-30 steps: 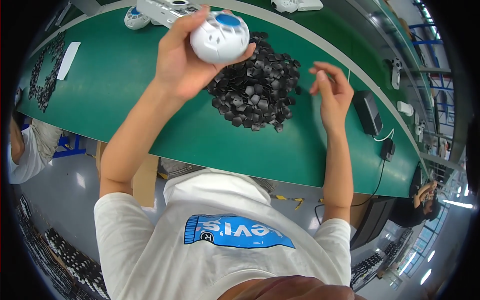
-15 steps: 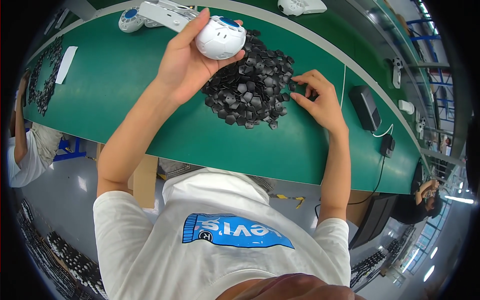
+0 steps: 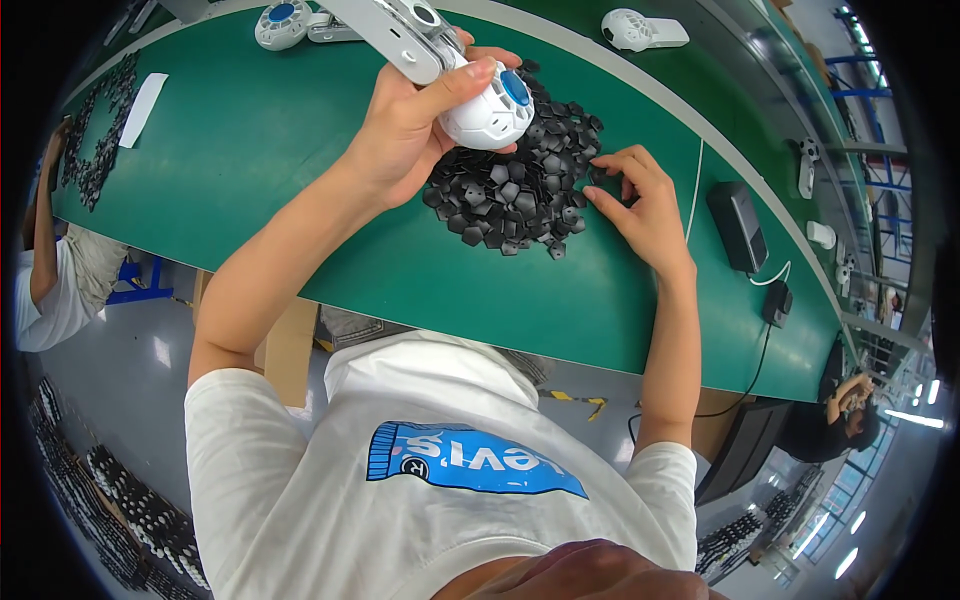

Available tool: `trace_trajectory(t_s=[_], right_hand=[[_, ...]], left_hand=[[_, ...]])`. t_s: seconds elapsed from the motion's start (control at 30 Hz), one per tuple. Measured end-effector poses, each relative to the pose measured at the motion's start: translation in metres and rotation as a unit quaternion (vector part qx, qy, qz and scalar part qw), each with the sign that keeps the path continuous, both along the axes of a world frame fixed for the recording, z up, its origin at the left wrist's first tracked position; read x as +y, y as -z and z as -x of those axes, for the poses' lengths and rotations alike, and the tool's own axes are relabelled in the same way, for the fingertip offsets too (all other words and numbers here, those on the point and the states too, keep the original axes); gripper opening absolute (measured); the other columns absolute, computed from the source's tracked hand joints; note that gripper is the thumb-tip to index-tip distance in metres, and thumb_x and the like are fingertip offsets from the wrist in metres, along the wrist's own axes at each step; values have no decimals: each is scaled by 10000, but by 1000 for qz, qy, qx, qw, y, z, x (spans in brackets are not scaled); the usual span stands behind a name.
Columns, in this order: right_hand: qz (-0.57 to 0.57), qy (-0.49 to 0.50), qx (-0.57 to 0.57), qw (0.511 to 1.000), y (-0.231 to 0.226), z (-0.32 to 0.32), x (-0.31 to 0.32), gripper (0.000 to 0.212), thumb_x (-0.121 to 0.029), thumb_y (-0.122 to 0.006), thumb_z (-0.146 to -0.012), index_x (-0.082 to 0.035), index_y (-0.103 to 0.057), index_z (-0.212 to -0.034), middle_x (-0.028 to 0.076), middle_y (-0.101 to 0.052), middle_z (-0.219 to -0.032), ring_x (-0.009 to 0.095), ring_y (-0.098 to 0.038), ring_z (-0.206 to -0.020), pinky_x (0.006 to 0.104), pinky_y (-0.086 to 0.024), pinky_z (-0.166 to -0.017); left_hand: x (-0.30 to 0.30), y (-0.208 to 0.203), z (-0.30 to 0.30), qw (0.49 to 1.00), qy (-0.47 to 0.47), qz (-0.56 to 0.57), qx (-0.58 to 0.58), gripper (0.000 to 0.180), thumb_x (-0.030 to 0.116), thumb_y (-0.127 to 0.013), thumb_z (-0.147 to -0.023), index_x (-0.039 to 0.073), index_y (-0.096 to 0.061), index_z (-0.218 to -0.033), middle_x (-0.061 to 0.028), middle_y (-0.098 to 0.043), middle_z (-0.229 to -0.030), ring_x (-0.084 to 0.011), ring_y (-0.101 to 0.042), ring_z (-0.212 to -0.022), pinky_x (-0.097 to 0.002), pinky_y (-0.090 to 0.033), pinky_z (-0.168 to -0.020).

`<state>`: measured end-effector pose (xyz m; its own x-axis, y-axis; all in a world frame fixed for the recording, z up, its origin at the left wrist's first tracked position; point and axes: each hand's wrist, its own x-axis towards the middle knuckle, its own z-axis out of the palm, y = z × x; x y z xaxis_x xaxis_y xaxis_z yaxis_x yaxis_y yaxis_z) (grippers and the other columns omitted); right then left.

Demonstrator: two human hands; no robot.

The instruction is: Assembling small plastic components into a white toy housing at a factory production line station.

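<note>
My left hand (image 3: 405,135) is wrapped round a white handheld fan (image 3: 484,122) with a ball-shaped, football-patterned head. A blue disc sits on the head, and the long flat handle points up and left, out of the picture. Beneath the fan and to its right lies a heap of small black pentagon pieces (image 3: 515,200). At the heap's right edge, the thumb and forefinger of my right hand (image 3: 640,200) close on a black pentagon piece (image 3: 598,176). Its other fingers are curled.
Similar white fans (image 3: 283,25) lie at the far left, and another (image 3: 640,30) lies beyond the table's far rim. A black box-shaped device (image 3: 738,228) with a cable stands to the right. A white strip (image 3: 144,110) lies beside more black pieces (image 3: 98,130), near another person's arm (image 3: 48,215).
My left hand has brought the fan nearer and rightward, turning it so the blue disc faces more to the right. My right hand stays at the heap's edge, its fingers shifted slightly.
</note>
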<state>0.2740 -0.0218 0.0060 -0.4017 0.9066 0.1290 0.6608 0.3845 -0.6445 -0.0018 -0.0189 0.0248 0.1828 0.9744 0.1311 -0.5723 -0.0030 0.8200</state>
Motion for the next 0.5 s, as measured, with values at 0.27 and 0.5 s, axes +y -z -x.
trace_trajectory(t_s=[0.27, 0.5], right_hand=[[10, -4, -1, 1000, 2, 0, 0, 204, -40, -729, -770, -14, -643, -954, 37, -538, -794, 115, -428, -625, 266, -379, -563], [3, 16, -30, 999, -1, 7, -4, 128, -20, -669, -829, 14, -617, -941, 77, -524, -715, 149, -471, -615, 283, -408, -572]], left_hand=[[0, 5, -1, 995, -9, -29, 94, 412, 173, -648, -872, 100, -404, -1196, -166, -533, -1214, -251, -607, -1049, -463, -608, -749], [3, 3, 2, 994, -30, -46, 96, 436, 194, -627, -888, 92, -384, -1235, -183, -530, -1218, -253, -606, -1052, -455, -608, -754]])
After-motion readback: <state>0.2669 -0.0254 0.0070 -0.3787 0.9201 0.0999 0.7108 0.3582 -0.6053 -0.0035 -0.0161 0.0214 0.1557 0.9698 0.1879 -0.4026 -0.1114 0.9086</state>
